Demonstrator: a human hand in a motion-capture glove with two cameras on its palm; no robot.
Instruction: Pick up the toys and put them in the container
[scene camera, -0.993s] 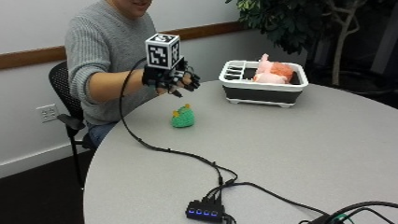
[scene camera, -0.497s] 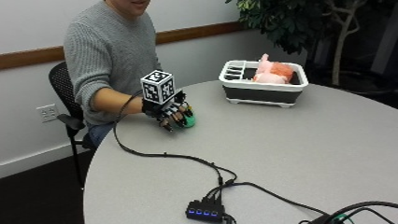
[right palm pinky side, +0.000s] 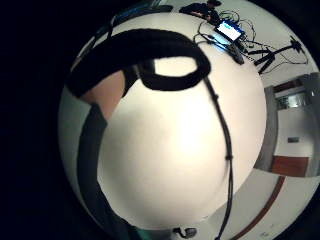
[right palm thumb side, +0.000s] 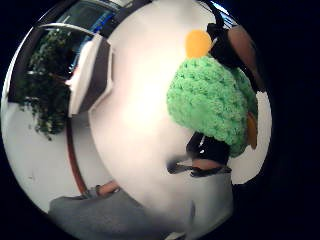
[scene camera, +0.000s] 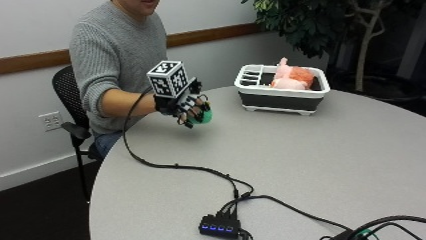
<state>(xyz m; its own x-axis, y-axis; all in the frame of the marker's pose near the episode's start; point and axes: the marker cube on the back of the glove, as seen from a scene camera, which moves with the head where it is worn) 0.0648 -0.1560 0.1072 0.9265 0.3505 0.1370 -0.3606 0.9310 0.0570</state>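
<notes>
My gloved right hand hangs a little above the round grey table with its fingers curled round a green crocheted toy. The toy fills the thumb side palm view, with an orange knob on it and fingers pressed against it. The white and black container stands further along the table toward the plant, apart from the hand, and holds pink and orange soft toys. It also shows as the container in the thumb side palm view.
A black cable runs from the hand across the table to a small hub with blue lights. A potted plant stands behind the container. A black chair is behind the person.
The hand came down onto the green toy, closed round it, and has lifted it off the table toward the container.
</notes>
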